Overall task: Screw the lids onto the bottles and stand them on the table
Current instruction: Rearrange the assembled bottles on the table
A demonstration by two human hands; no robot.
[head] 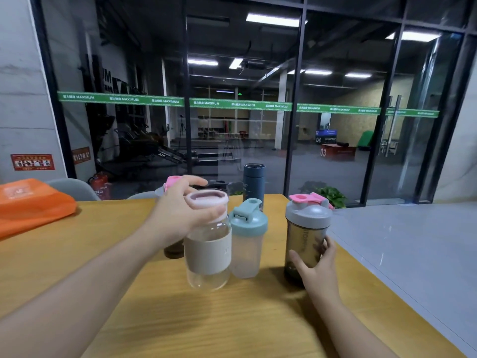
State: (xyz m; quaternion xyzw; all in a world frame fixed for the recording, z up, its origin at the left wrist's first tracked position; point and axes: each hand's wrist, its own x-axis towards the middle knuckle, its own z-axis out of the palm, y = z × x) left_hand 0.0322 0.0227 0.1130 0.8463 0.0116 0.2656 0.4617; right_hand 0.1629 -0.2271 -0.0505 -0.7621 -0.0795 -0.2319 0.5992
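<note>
At frame centre the left hand clamps the glass bottle's pink lid; twist squarely (keep it upright). The right hand grips the dark shaker on the counter.

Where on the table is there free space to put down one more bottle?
The wooden table is bare in front of the glass bottle, between the forearms, and left of it toward the orange bag. Around the teal-lidded shaker and smoky shaker, bottles crowd.

On the tabletop: sleeved bottle at front left, shaker bottle just beside it to the right, lidded shaker farther right, tall flask behind them. Folded bag at far left. Potted plant beyond the far edge.
</note>
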